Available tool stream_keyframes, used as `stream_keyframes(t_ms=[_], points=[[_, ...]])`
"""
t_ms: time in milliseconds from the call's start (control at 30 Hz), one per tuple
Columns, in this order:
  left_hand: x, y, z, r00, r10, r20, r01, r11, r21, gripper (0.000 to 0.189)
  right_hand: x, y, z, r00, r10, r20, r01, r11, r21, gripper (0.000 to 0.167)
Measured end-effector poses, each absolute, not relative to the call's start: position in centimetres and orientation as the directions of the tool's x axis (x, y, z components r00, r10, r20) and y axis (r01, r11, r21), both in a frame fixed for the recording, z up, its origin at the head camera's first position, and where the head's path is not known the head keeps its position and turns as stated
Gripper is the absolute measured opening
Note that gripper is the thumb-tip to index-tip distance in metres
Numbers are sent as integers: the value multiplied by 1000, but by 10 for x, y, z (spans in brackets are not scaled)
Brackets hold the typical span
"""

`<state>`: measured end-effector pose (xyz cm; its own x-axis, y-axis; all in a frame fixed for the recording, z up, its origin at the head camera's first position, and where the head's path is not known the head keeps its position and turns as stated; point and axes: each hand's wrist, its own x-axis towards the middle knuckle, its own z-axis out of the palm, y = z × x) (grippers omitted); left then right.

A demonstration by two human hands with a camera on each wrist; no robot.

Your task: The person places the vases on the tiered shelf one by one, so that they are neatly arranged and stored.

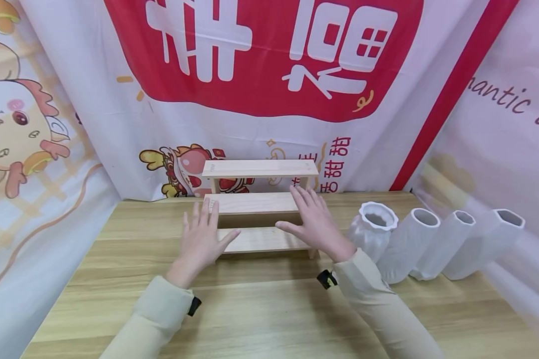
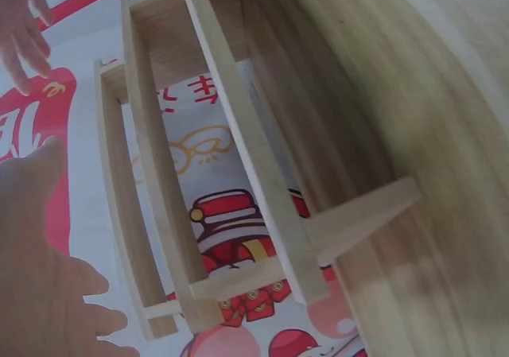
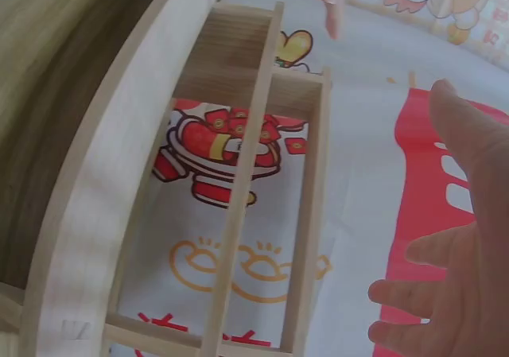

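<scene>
A pale wooden three-step display stand (image 1: 260, 203) stands on the table near the back cloth, its three narrow boards rising toward the rear. My left hand (image 1: 201, 240) hovers by the stand's left end with fingers spread and the thumb pointing inward. At the other end is my right hand (image 1: 315, 219), fingers extended and overlapping the boards in the head view. Neither hand holds anything. In the left wrist view, a visible gap separates the left hand (image 2: 40, 246) from the boards. The right wrist view shows the right hand (image 3: 457, 246) likewise apart from them.
Several white vases stand in a row at the right, including a ruffled-rim vase (image 1: 372, 234) nearest the stand and a hexagonal-mouthed vase (image 1: 480, 247) farthest right. Printed cloth (image 1: 260, 107) hangs behind and on both sides of the wood-grain table (image 1: 251, 314).
</scene>
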<state>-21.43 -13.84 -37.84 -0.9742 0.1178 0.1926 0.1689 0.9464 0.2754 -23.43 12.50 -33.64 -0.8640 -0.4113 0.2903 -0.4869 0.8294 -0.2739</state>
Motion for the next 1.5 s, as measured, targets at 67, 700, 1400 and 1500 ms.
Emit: stream_keyframes(t_ms=[67,700,1400,1500], points=[[-213,-141,-380,-973,121,195,173,944,282,92,-232,126,-333,-862,-413,292,-490,825,-280,92],[-211,-169,-405,-981,82,176,141,924,356,93,-204,151,-301,-835,-385,394,-528,761,-376,93],[-215,-178,-423,-981,116,152,169,898,406,93,-179,215,-290,-846,-198,494,-480,686,-547,90],[-215,-179,-425,-982,124,144,174,895,411,93,-177,225,-294,-852,-165,498,-463,682,-566,89]])
